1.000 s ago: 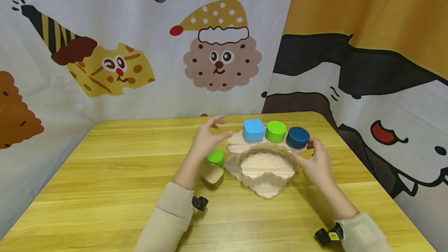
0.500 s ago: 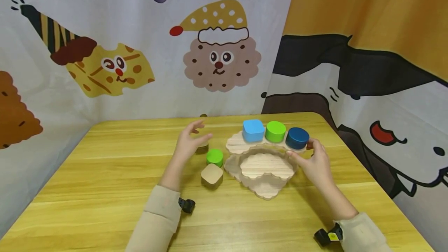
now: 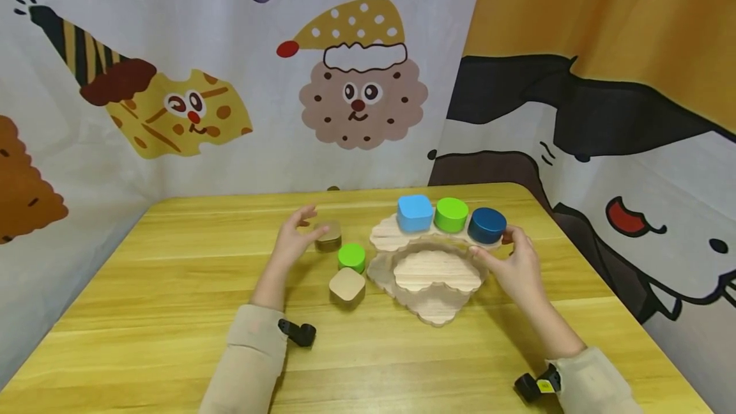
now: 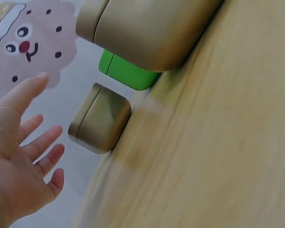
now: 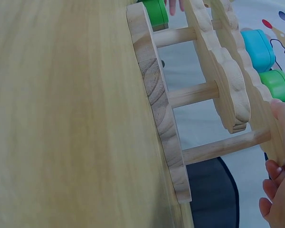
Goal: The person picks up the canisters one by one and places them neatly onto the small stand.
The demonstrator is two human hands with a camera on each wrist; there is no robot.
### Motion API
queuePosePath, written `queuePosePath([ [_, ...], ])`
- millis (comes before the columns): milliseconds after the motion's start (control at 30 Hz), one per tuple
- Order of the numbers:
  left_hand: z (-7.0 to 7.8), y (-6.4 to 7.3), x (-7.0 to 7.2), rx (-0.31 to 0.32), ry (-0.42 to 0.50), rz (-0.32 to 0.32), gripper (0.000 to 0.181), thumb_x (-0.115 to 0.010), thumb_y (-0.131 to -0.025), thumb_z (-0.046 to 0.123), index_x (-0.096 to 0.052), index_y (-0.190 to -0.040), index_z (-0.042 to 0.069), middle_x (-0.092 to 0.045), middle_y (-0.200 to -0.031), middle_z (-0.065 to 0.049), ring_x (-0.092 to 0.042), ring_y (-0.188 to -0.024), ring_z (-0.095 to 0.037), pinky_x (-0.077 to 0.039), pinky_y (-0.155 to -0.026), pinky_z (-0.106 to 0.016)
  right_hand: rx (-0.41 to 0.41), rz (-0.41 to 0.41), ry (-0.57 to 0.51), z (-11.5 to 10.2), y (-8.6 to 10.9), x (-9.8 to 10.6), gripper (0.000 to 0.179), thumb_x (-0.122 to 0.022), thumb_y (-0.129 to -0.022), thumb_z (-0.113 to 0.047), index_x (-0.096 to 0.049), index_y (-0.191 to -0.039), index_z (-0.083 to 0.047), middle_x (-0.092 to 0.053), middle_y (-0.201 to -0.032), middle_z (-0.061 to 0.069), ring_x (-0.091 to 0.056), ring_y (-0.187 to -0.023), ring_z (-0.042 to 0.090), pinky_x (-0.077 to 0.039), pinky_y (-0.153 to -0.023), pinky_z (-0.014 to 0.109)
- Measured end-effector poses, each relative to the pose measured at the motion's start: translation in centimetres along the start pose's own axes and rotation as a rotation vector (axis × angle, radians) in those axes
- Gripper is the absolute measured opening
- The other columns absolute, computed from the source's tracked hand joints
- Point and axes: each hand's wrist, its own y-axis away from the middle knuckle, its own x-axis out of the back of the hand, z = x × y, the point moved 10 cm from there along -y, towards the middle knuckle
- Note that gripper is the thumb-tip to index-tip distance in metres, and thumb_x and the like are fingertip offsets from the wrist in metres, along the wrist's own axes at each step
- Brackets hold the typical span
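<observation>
My right hand (image 3: pixel 517 267) holds the right end of the top tier of a wooden tiered stand (image 3: pixel 437 270), thumb at the front edge and fingers behind. A light-blue square tin (image 3: pixel 415 213), a green round tin (image 3: pixel 451 215) and a dark-blue round tin (image 3: pixel 487 225) stand in a row on that tier. My left hand (image 3: pixel 292 241) has its fingers spread, palm facing a gold tin (image 3: pixel 329 236) at its right; the left wrist view shows nothing in the palm. A second green tin (image 3: pixel 351 258) and a nearer gold tin (image 3: pixel 347 285) stand left of the stand.
The stand's scalloped boards are joined by round dowels (image 5: pixel 194 94), with open gaps between them. A wooden table (image 3: pixel 172 312) lies under everything; its back edge runs close behind the stand. A printed curtain (image 3: pixel 218 30) hangs behind and at the right.
My left hand has drawn back leftward from beside the top tier to next to the far gold tin, which it had hidden. The right hand and the stand have stayed in place.
</observation>
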Motion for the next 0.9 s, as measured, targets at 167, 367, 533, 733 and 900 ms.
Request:
queuePosePath([
  [167, -1.6, -0.3, -0.3, 0.014, -0.039, -0.025, 0.070, -0.074, -0.086, 0.025, -0.040, -0.144, 0.005, -0.047, -0.140, -0.013, -0.040, -0.123, -0.033, -0.038, -0.096, -0.050, 0.004, 0.000, -0.003, -0.1, -0.1, -0.1, 0.072, -0.078, -0.080, -0.038, -0.046, -0.126, 0.007, -0.049, -0.106, 0.019, -0.043, -0.088, 0.029, -0.033, -0.063, 0.034],
  [367, -2.6, -0.3, -0.9, 0.021, -0.041, -0.050, 0.071, -0.074, -0.085, 0.019, -0.038, -0.144, 0.001, -0.044, -0.141, -0.018, -0.040, -0.122, -0.036, -0.037, -0.096, -0.050, -0.001, 0.000, -0.007, 0.1, -0.1, 0.0, 0.072, -0.078, -0.079, -0.038, -0.047, -0.126, 0.007, -0.049, -0.106, 0.019, -0.043, -0.089, 0.029, -0.033, -0.064, 0.034],
  [533, -3.1, -0.3, -1.1, 0.042, -0.047, -0.068, 0.071, -0.074, -0.085, 0.018, -0.039, -0.145, 0.002, -0.043, -0.142, -0.018, -0.040, -0.122, -0.036, -0.037, -0.096, -0.050, -0.006, -0.006, -0.016, 0.1, -0.1, 0.0, 0.073, -0.078, -0.079, -0.039, -0.046, -0.126, 0.007, -0.049, -0.107, 0.019, -0.045, -0.091, 0.034, -0.034, -0.064, 0.034],
  [733, -3.6, -0.4, -1.6, 0.046, -0.078, -0.097, 0.072, -0.074, -0.086, 0.021, -0.037, -0.146, 0.004, -0.042, -0.142, -0.018, -0.040, -0.123, -0.035, -0.036, -0.097, -0.051, -0.003, -0.003, -0.017, 0.1, -0.1, 0.0, 0.072, -0.078, -0.079, -0.039, -0.047, -0.126, 0.006, -0.049, -0.107, 0.019, -0.044, -0.091, 0.030, -0.034, -0.065, 0.034],
  [900, -4.0, -0.3, -1.7, 0.062, -0.085, -0.095, 0.071, -0.074, -0.086, 0.020, -0.039, -0.146, 0.006, -0.044, -0.140, -0.016, -0.041, -0.122, -0.033, -0.036, -0.098, -0.051, -0.009, -0.006, -0.017, 0.1, -0.1, -0.1, 0.073, -0.078, -0.079, -0.039, -0.047, -0.126, 0.006, -0.049, -0.107, 0.019, -0.043, -0.090, 0.028, -0.034, -0.064, 0.034],
])
